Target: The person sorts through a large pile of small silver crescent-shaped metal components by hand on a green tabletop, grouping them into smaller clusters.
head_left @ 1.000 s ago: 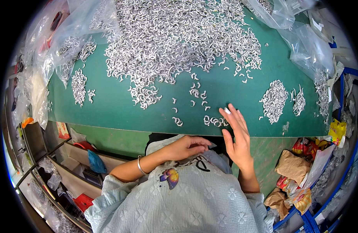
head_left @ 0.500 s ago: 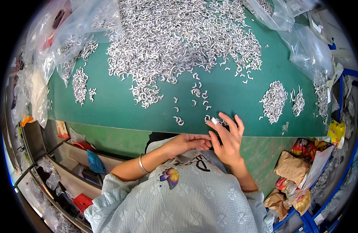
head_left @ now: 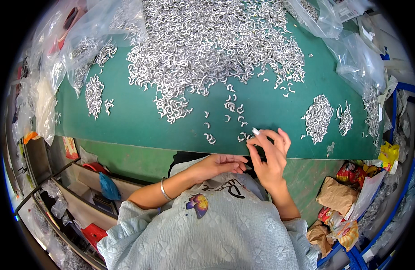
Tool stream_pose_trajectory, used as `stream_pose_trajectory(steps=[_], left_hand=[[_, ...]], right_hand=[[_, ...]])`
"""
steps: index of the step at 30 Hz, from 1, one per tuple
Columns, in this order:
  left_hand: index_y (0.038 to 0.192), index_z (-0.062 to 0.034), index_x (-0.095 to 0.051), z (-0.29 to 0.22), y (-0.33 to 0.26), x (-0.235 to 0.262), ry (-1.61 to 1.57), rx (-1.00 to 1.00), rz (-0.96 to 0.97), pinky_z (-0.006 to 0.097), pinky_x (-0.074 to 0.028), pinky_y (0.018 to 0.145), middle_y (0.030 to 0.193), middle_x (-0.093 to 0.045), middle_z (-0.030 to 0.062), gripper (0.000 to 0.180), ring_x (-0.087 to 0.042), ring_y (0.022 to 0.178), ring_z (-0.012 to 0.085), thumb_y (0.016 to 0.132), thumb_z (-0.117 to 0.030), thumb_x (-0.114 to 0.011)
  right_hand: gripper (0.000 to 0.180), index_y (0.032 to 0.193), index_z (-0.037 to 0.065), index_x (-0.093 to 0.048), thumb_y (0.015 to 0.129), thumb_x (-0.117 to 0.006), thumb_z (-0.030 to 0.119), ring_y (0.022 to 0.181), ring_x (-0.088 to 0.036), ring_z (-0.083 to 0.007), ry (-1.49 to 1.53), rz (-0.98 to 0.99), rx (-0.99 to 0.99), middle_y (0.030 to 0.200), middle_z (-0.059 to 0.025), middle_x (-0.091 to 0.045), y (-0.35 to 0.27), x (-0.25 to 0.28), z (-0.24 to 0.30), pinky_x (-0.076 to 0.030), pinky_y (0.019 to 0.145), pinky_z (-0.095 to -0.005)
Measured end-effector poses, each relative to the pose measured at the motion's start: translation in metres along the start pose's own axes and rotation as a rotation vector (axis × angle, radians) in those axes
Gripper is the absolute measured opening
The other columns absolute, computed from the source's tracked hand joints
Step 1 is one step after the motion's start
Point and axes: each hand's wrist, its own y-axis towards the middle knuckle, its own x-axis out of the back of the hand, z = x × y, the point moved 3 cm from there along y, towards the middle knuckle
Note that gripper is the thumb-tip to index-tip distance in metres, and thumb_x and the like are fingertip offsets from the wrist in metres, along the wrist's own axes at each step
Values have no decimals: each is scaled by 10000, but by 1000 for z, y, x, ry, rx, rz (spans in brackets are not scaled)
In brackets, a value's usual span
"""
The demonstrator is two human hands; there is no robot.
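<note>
Small silver crescent-shaped metal pieces point(head_left: 212, 49) lie in a wide heap over the far and middle part of the green tabletop point(head_left: 149, 130). Near the front edge is a little cluster of these pieces point(head_left: 242, 137), with my right hand point(head_left: 271, 157) just beside it. That hand is bent, fingers apart, with something white on one fingertip; I see no piece held in it. A few loose crescents point(head_left: 230, 106) trail from the heap toward the cluster, and another small group point(head_left: 209, 138) lies to its left. My left hand point(head_left: 220, 164) hangs at the table edge, loosely curled, thumb apart from the fingers.
Separate piles of crescents lie at the right point(head_left: 318, 118) and left point(head_left: 94, 96). Clear plastic bags point(head_left: 358, 60) line both sides of the table. Below left stand open drawers point(head_left: 88, 189); below right are a brown paper bag point(head_left: 337, 193) and colourful packets point(head_left: 351, 171).
My right hand has shifted slightly right, its fingers more bent, and more of the cluster's left part shows. My left hand stays at the table edge, its thumb now farther from the fingers.
</note>
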Motion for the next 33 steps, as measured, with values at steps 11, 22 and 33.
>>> stream_pose_trajectory(steps=[11, 22, 33], left_hand=[[1378, -44, -498, -20, -12, -14, 433, -70, 189, 331, -428, 1007, 1244, -598, 100, 385, -551, 1154, 191, 1014, -164, -527], [1325, -4, -538, -70, -25, -21, 677, -290, 295, 380, -430, 1027, 1323, -577, 153, 380, -563, 1206, 296, 993, -189, -541], [1305, -1, -564, -77, -28, -21, 724, -361, 131, 391, -443, 1008, 1307, -588, 153, 360, -577, 1178, 307, 968, -128, -572]], right_hand=[[453, 1180, 12, -632, 744, -743, -45, 887, -609, -234, -116, -153, -113, 831, -29, -696, 26, 24, -34, -406, 897, -375], [469, 1153, 42, -660, 701, -781, 8, 855, -578, -204, 23, 55, -54, 855, -3, -692, 41, -12, -8, -376, 825, -357], [449, 1127, 60, -661, 700, -778, -20, 927, -567, -221, -251, -78, -310, 898, -12, -683, 32, 37, -38, -363, 880, -351]])
